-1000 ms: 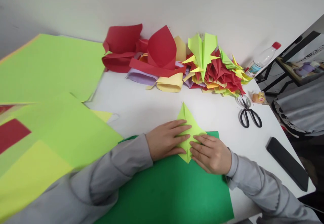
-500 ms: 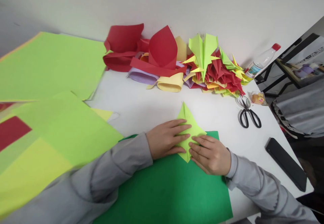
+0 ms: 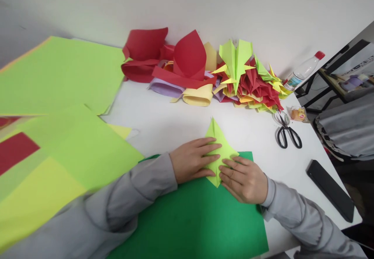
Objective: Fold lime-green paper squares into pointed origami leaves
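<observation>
A folded lime-green sheet of paper (image 3: 223, 146), kite-like in outline with a crease down its middle, lies partly on a dark green sheet (image 3: 198, 216) and partly on the white table. My left hand (image 3: 194, 160) lies flat over its left side, fingers stretched out and slightly spread. Across its lower right part rest the fingers of my right hand (image 3: 245, 179), extended and pressing the paper down. Both hands cover parts of the folded paper, so its side edges are partly hidden.
Large lime sheets (image 3: 76, 75) cover the left side. Curled red paper pieces (image 3: 189, 56) and a pile of folded paper shapes (image 3: 254, 83) stand by the wall. To the right are a bottle (image 3: 304, 71), black-handled scissors (image 3: 288, 132), a wrapped snack (image 3: 298, 114) and a black case (image 3: 330, 190).
The whole view has shifted very slightly. Both hands remain on the folded lime paper in nearly the same place.
</observation>
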Demonstrator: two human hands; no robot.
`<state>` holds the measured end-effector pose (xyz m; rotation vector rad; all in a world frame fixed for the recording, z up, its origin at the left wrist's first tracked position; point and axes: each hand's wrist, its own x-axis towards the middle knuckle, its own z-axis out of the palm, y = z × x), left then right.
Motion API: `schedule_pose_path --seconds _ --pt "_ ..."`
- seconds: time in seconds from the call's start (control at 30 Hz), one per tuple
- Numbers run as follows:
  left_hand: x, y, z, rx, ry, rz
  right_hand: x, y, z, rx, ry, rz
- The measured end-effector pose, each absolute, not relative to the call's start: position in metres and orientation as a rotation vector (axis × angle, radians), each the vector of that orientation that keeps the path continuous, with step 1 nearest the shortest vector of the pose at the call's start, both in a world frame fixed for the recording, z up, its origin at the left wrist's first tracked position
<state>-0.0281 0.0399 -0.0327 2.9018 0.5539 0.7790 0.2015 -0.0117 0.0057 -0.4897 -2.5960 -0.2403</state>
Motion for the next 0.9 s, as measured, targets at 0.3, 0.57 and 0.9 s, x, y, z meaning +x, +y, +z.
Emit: schedule_pose_path --seconds 0.3,0.57,0.9 --pt "-0.027 0.039 -0.033 2.88 0.549 0.799 0.198 -0.015 0.004 -0.412 -2.613 -0.201" --pt "-0.027 0.039 -0.029 2.901 0.533 0.811 0.198 -0.018 0.003 -0.42 -2.643 -0.234" --pt "-0.027 0.038 -0.027 2.894 0.57 0.776 0.194 -0.026 0.001 -0.381 -2.659 -0.304"
